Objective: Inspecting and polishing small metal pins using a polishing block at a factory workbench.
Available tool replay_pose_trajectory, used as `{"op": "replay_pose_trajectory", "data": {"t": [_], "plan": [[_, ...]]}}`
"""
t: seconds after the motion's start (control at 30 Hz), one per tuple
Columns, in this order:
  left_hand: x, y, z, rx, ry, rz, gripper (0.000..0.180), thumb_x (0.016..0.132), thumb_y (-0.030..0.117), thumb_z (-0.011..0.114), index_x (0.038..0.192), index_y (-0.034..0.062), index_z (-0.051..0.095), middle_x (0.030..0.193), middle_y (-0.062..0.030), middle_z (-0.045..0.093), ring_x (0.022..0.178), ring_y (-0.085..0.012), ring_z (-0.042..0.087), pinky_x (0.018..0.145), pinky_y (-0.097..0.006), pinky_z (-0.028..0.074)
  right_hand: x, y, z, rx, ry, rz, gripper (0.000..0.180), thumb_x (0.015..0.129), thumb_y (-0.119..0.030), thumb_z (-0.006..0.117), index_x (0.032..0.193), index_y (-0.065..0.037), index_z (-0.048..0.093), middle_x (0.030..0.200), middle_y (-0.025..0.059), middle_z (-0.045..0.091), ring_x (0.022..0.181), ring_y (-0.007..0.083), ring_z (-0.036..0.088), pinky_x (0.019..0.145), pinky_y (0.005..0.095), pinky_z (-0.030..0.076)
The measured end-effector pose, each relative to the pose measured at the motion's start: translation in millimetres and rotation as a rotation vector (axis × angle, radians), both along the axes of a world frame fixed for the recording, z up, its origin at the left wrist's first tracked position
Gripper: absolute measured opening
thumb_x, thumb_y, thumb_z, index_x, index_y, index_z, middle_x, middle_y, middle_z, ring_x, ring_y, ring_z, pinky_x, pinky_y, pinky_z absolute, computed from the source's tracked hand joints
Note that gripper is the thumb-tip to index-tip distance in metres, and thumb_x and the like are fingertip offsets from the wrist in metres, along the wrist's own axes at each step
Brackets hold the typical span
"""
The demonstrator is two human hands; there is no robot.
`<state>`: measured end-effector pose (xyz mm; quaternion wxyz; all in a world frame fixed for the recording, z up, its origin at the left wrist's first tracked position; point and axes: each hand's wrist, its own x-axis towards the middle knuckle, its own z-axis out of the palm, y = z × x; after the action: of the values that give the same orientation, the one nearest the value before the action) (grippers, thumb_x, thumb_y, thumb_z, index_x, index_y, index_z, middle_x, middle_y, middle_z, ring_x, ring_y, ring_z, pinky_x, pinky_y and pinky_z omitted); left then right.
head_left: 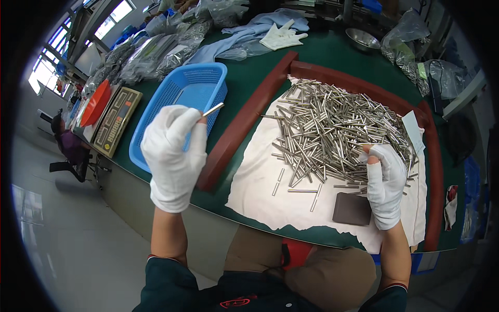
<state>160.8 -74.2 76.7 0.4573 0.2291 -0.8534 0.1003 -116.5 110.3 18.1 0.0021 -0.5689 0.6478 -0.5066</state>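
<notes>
My left hand [174,156], in a white glove, is raised over the blue mesh basket [171,99] and pinches one short metal rod [213,109] at its fingertips. A big heap of the same shiny metal rods [332,130] lies on a white cloth [260,182] inside a red-brown frame [234,130]. My right hand [385,182], also gloved with bare fingertips, rests at the heap's right edge, fingers curled among the rods; whether it holds any I cannot tell. A few loose rods [301,190] lie apart on the cloth near me.
A dark square pad [352,209] lies on the cloth by my right wrist. Left of the basket sit a weighing scale [117,120] and an orange dish [96,102]. Plastic bags, a blue garment, a spare white glove [280,35] and a steel bowl [362,38] crowd the far table.
</notes>
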Motion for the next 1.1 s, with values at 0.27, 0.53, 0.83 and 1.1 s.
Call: {"op": "replay_pose_trajectory", "data": {"t": [0.27, 0.53, 0.83, 1.1], "plan": [[55, -53, -16, 0.340, -0.531, 0.435, 0.012, 0.080, 0.014, 0.063, 0.081, 0.0055, 0.071, 0.080, -0.0131, 0.064, 0.075, -0.0345, 0.064, 0.069, -0.043, 0.051, -13, 12, -6, -0.025, 0.194, -0.021, 0.012, 0.084, 0.005, 0.056, 0.095, 0.001, 0.060, 0.084, 0.0128, 0.063, 0.072, 0.0278, 0.058, 0.068, 0.0365, 0.045], [38, -16, 5, 0.236, -0.391, 0.369, 0.014, 0.077, 0.014, 0.070, 0.087, 0.0043, 0.069, 0.083, -0.0121, 0.065, 0.076, -0.0316, 0.066, 0.067, -0.040, 0.052, -26, 1, -19, -0.138, 0.383, -0.047, 0.018, 0.081, 0.009, 0.058, 0.096, 0.000, 0.059, 0.085, 0.0125, 0.064, 0.072, 0.0276, 0.057, 0.069, 0.0380, 0.045], [-13, 23, -4, 0.185, -0.313, 0.066, 0.007, 0.074, 0.009, 0.070, 0.078, 0.0081, 0.064, 0.074, -0.0080, 0.060, 0.068, -0.0287, 0.062, 0.060, -0.039, 0.050, -39, 0, -29, -0.179, 0.442, -0.075, 0.022, 0.080, 0.008, 0.063, 0.098, -0.004, 0.060, 0.084, 0.0106, 0.066, 0.072, 0.0276, 0.060, 0.066, 0.0373, 0.047], [-46, 23, -38, 0.222, -0.500, 0.033, 0.007, 0.075, 0.014, 0.068, 0.074, 0.0074, 0.067, 0.073, -0.0090, 0.062, 0.069, -0.0289, 0.064, 0.061, -0.040, 0.051, -44, -1, -29, -0.235, 0.485, -0.160, 0.012, 0.081, -0.001, 0.070, 0.090, -0.005, 0.063, 0.080, 0.0095, 0.064, 0.071, 0.0280, 0.060, 0.065, 0.0379, 0.046]]}}
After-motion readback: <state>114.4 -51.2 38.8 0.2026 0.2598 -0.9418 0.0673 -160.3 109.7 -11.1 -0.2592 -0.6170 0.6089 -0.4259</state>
